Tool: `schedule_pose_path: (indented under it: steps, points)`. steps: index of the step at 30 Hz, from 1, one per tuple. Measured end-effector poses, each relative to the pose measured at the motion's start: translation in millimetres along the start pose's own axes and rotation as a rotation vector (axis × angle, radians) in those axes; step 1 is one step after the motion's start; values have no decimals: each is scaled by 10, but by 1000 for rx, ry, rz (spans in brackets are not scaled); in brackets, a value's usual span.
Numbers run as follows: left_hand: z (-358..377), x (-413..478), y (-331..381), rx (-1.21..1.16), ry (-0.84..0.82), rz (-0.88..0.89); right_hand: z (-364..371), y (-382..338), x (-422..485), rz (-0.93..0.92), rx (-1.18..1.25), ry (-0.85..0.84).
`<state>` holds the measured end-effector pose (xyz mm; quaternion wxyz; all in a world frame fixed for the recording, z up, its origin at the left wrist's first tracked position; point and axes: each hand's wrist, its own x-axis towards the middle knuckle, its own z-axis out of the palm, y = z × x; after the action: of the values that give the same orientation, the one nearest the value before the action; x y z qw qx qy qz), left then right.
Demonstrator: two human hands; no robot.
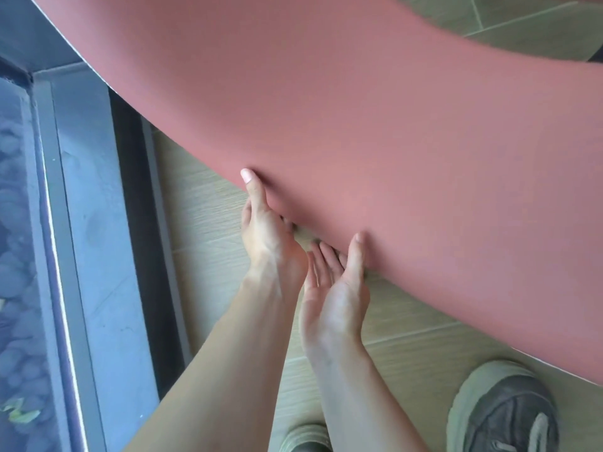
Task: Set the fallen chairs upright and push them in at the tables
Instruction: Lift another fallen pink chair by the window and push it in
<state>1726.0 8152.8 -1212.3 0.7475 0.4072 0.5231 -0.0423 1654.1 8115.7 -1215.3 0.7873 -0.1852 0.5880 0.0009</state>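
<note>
A large smooth terracotta-pink panel fills the upper and right part of the view; whether it is a chair part or a table top cannot be told. Both hands hold its near edge, close together. My left hand has its thumb pressed on the top face and its fingers curled under the edge. My right hand is palm up just to the right, with its thumb on the top face and its fingers reaching beneath. No chair legs or backrest are visible.
A grey window frame and glass run down the left side, with a dark floor strip beside them. Pale wood-look floor tiles lie under the panel. My two shoes stand at the bottom right.
</note>
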Motion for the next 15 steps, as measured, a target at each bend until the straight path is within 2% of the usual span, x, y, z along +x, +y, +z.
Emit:
schedule_pose_path:
  steps: [6,9,15]
  points:
    - [36,56,78,65,-15,-137,280,44,-34,113,183,132]
    - [70,54,149,94,17,-149,323,-5,-22,158,225,161]
    - [74,-470,154,58,21,-127,203,-281,-359,8,240,204]
